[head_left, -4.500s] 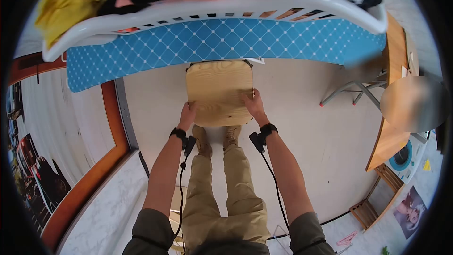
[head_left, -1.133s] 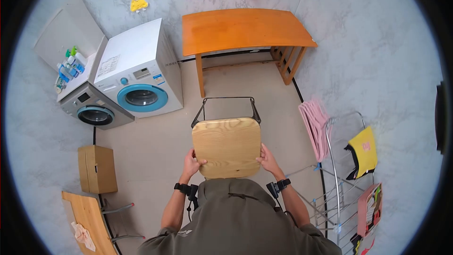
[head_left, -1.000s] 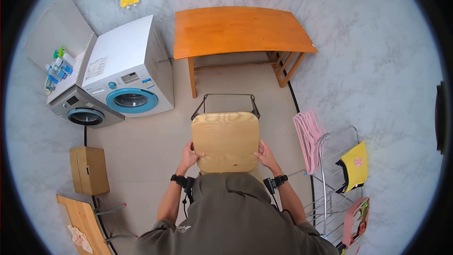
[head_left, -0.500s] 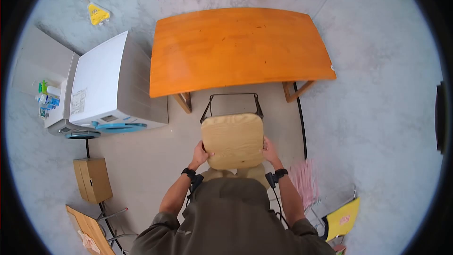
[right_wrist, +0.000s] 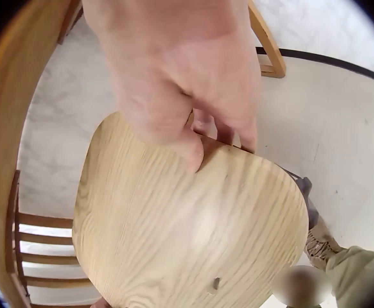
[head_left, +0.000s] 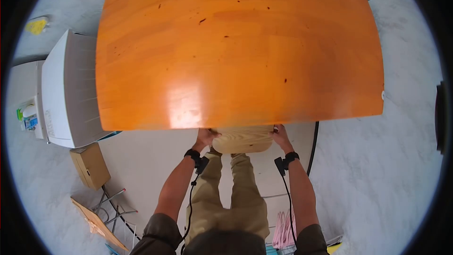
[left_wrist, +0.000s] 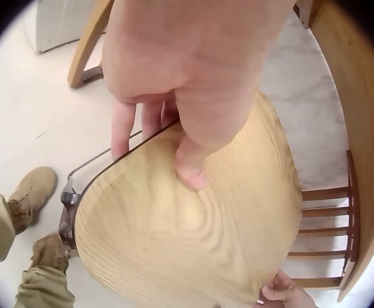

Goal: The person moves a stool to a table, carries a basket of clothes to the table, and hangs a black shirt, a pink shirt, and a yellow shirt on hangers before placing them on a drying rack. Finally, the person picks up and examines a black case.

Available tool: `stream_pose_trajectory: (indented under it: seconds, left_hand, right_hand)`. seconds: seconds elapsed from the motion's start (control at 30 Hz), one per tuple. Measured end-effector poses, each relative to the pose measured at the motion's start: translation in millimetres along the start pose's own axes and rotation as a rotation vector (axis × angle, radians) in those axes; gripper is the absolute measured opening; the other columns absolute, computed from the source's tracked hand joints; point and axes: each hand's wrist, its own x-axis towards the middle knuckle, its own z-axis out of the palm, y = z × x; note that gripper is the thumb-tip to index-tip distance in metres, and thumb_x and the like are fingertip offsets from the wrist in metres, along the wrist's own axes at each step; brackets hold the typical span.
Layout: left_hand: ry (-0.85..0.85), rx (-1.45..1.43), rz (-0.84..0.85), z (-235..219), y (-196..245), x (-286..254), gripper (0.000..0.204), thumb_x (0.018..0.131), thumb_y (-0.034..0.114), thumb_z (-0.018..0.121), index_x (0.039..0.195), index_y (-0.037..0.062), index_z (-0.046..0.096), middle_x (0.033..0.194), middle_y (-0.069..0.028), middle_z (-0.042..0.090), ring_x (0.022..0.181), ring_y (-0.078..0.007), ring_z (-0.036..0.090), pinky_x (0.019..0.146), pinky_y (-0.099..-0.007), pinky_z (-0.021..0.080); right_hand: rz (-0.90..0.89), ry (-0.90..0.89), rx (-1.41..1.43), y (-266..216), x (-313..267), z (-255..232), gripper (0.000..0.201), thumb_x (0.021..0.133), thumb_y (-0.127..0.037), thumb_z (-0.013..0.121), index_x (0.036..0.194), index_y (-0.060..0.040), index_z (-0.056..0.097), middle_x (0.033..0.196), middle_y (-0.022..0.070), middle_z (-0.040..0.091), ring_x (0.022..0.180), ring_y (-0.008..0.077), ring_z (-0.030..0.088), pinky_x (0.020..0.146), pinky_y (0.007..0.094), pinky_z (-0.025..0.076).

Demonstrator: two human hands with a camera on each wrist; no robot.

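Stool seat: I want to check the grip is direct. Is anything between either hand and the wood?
Nothing visible: the left hand and right hand grip opposite edges of the stool seat directly.

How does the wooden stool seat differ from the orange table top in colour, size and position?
The stool seat is pale, with clear grain; the table top is glossy orange. The seat looks far smaller than the top. The seat sits lower, mostly hidden under the top's near edge, gripped by the left hand and right hand, while the top is untouched. Both are wood with rounded edges.
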Motion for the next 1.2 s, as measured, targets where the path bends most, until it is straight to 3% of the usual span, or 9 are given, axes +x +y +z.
stream_pose_trajectory:
  seconds: [0.07,0.27,0.5,1.2]
  left_hand:
    - [-0.012,0.009,-0.021,17,-15,13,0.045,0.066,0.013,0.076,0.104,0.0007,0.055,0.095,-0.0149,0.066,0.085,-0.0289,0.062,0.076,-0.0379,0.050]
    - [-0.004,0.052,-0.037,36,-53,41,0.044,0.068,0.014,0.075,0.104,0.0009,0.055,0.095,-0.0146,0.066,0.085,-0.0288,0.062,0.076,-0.0381,0.050]
    - [0.010,0.127,0.054,42,-65,80,0.043,0.069,0.016,0.074,0.105,0.0012,0.055,0.095,-0.0143,0.066,0.085,-0.0287,0.062,0.077,-0.0385,0.050]
    - [-0.076,0.391,0.208,57,-126,59,0.041,0.074,0.023,0.071,0.106,0.0019,0.055,0.093,-0.0134,0.065,0.085,-0.0283,0.062,0.079,-0.0394,0.049]
  right_hand:
    - [-0.233,0.061,-0.403,44,41,-10,0.047,0.085,-0.007,0.057,0.131,-0.0045,0.046,0.122,0.0131,0.057,0.110,0.0265,0.055,0.092,0.0359,0.043]
    - [-0.191,0.012,-0.422,69,81,4,0.046,0.086,-0.008,0.057,0.130,-0.0043,0.047,0.123,0.0135,0.057,0.111,0.0269,0.054,0.093,0.0361,0.043]
    - [-0.214,0.051,-0.435,82,128,1,0.044,0.086,-0.010,0.056,0.129,-0.0040,0.048,0.123,0.0140,0.056,0.112,0.0274,0.053,0.094,0.0364,0.042]
    - [-0.119,0.142,-0.421,160,85,34,0.040,0.088,-0.015,0.055,0.126,-0.0031,0.050,0.125,0.0156,0.056,0.116,0.0289,0.051,0.096,0.0373,0.040]
